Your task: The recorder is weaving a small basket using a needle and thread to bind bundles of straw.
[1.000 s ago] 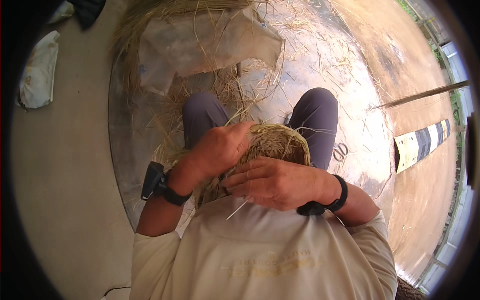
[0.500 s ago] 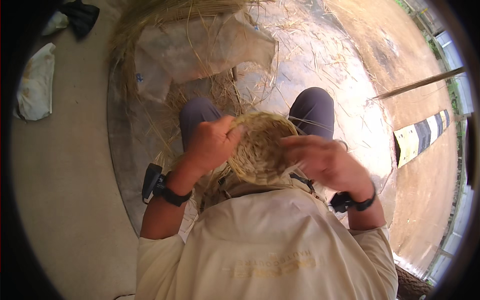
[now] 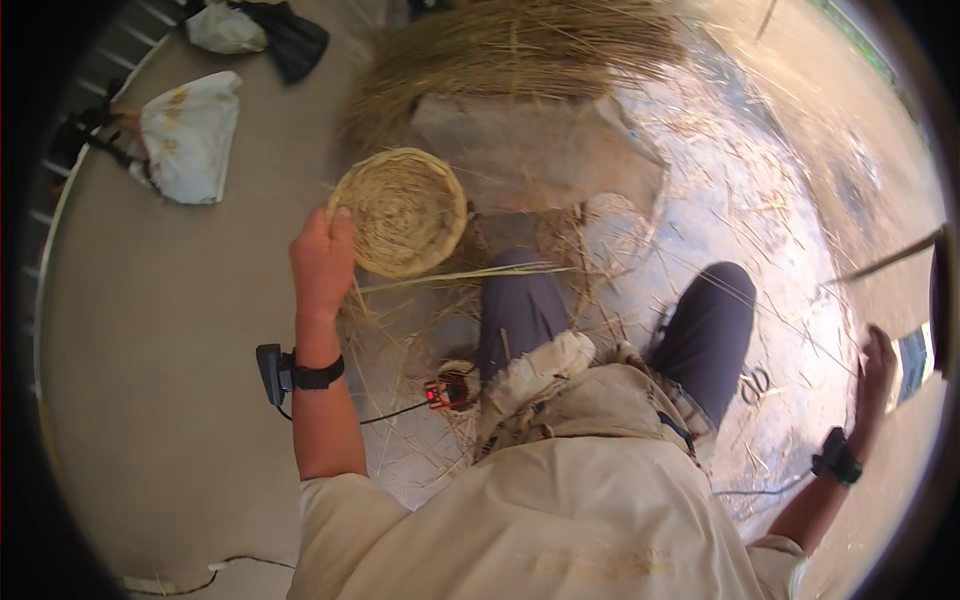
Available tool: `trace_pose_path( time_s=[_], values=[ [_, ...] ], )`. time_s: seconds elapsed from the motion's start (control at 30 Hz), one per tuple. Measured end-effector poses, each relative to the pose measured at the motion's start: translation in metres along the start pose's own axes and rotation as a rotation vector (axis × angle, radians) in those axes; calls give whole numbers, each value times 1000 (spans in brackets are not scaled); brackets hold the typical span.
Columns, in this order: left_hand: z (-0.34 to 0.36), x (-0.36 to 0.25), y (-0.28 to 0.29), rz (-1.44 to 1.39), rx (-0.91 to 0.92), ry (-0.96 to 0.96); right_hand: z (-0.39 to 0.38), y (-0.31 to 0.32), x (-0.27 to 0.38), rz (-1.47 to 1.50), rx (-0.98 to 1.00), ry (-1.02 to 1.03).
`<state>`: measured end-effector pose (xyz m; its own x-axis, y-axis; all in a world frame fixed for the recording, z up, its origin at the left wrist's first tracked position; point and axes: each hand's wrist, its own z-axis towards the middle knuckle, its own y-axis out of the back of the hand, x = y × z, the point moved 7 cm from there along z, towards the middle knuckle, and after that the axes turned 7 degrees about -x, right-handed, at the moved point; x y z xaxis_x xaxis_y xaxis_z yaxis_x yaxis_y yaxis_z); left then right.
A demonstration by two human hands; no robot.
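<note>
A round, shallow woven straw basket (image 3: pixel 400 212) is held out to my left, its hollow side facing up toward me. My left hand (image 3: pixel 325 255) grips its left rim, with the thumb over the edge. A few long pale straw strands (image 3: pixel 470 272) stretch out beneath the basket toward my knees. Far off to the right, my right hand (image 3: pixel 877 375) is stretched out with its fingers extended and nothing visible in it. It appears near a striped block (image 3: pixel 912 365) in the picture.
A big bundle of straw (image 3: pixel 520 45) lies ahead, beside a translucent sheet (image 3: pixel 540 155). Scissors (image 3: pixel 756 385) rest right of my knee. A white bag (image 3: pixel 190 140) and a black bag (image 3: pixel 287 42) sit at far left. A cable runs to a small red-lit device (image 3: pixel 435 395).
My left hand has carried the basket from my lap forward and to the left. My right hand has left the basket and swung far right. The view has shifted leftward.
</note>
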<state>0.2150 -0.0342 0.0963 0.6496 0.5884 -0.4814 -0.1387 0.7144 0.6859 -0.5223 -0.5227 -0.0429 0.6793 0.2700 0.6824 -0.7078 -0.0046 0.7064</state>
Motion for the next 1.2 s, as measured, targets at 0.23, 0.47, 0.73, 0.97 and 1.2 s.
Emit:
trace_pose_path(
  time_s=[0.23, 0.47, 0.73, 0.97, 1.2],
  values=[
    [35, 63, 97, 247, -216, 43, 42, 61, -148, 134, -397, 2],
    [-20, 16, 25, 85, -20, 58, -45, -86, 109, 451, 60, -129],
    [-131, -100, -71, -298, 341, -67, -205, -229, 394, 459, 565, 764],
    [-149, -123, -80, -405, 352, -152, -209, -247, 398, 342, 521, 790],
    [-149, -126, -86, -431, 379, -158, -209, -250, 396, 320, 503, 799]
  ],
)
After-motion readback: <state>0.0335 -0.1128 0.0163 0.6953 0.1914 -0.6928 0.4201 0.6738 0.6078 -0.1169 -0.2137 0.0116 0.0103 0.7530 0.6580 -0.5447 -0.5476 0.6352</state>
